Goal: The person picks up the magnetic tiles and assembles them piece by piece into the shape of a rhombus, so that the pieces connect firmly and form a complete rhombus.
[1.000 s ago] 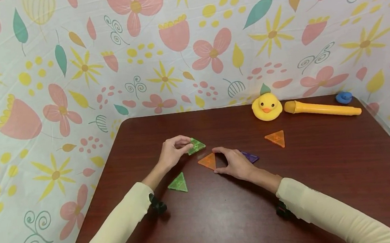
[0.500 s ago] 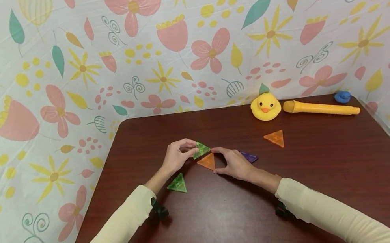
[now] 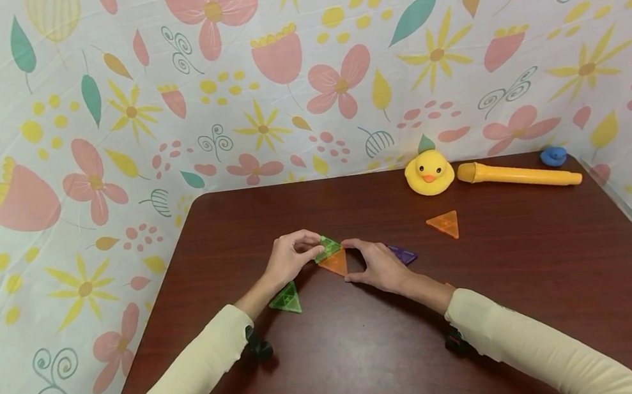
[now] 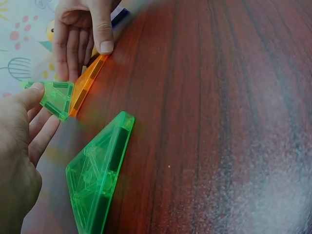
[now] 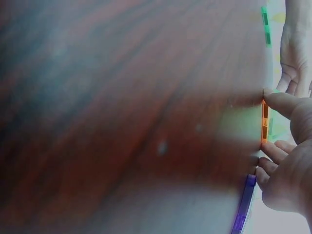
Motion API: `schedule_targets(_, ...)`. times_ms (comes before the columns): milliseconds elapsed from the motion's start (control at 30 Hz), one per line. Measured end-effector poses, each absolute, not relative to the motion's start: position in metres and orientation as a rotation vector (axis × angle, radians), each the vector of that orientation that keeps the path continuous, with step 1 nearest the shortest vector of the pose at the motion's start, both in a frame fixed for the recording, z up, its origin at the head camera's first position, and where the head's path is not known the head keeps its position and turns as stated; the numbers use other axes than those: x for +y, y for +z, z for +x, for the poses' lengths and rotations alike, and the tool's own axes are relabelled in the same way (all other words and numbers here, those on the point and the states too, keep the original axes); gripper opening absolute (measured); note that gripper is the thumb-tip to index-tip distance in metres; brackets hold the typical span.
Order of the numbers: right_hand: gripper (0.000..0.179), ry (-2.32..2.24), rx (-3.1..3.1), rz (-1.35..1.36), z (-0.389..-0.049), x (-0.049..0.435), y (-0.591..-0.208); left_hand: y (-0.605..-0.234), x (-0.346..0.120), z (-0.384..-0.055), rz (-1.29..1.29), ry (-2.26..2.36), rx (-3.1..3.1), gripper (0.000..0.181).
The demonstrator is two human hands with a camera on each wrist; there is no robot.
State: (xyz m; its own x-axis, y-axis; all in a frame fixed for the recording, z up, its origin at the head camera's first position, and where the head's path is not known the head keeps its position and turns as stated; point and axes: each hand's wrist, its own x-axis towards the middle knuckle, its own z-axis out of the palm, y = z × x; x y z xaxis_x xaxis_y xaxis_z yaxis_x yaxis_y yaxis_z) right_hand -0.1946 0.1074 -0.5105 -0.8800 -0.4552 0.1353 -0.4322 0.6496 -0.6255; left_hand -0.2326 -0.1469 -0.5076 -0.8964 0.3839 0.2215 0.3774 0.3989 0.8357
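Observation:
My left hand (image 3: pixel 292 255) pinches a translucent green triangular magnetic tile (image 4: pixel 57 99) between thumb and fingers. One side of that tile meets the edge of an orange triangular tile (image 3: pixel 334 263) on the table. My right hand (image 3: pixel 381 263) holds the orange tile by two corners, thumb at the near one and a finger at the far one. A second green triangular tile (image 4: pixel 100 175) lies near my left wrist. Just behind the right hand is a purple triangular tile (image 3: pixel 402 254), partly hidden by it in the head view.
Another orange triangular tile (image 3: pixel 444 225) lies farther back on the brown table (image 3: pixel 362 359). Along the back edge are a yellow rubber duck (image 3: pixel 429 173), a yellow-orange tube (image 3: pixel 522 174) and a small blue duck (image 3: pixel 553 156). A flowered cloth (image 3: pixel 284 117) hangs behind.
My left hand has moved right and toward me with the green tile, bringing it up against the orange one. The right hand keeps its hold in place.

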Motion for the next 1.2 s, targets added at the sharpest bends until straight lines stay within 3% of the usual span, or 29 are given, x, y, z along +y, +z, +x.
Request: schedule_targets(1200, 0.071, -1.059, 2.813, -0.771, -0.1945, 0.1072, -0.5097, -0.5025, -0.1505, -0.2296, 0.802, 1.539, 2.59, 0.021)
